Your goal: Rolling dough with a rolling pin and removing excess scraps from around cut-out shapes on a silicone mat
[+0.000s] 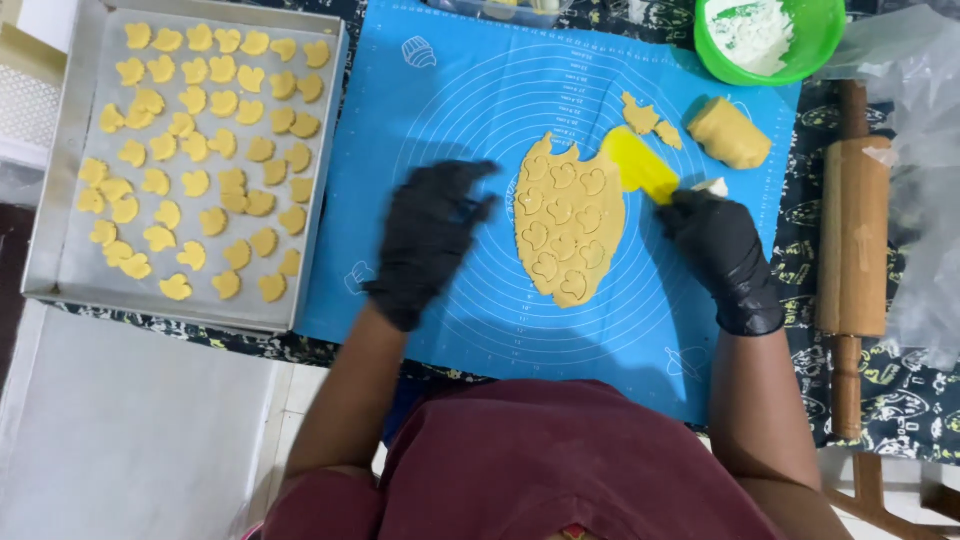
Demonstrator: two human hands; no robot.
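Dough sheet (568, 222) at frame centre, long axis running top to bottom, stamped with heart outlines, on a blue mat (450, 110) covering the bench. Right hand (722, 255) has its grip closed on a yellow scraper (640, 165) pointing upper left. Left hand (425, 240) hovers, fingers spread, beside the dough. Tray (60, 200) at left holds cut pieces.

Black gloves (432, 235) work over a blue mat (460, 110) printed with white rings. At three o'clock from the tan dough (568, 225) sits a yellow scraper (640, 165); a green bowl (815, 50) at one.
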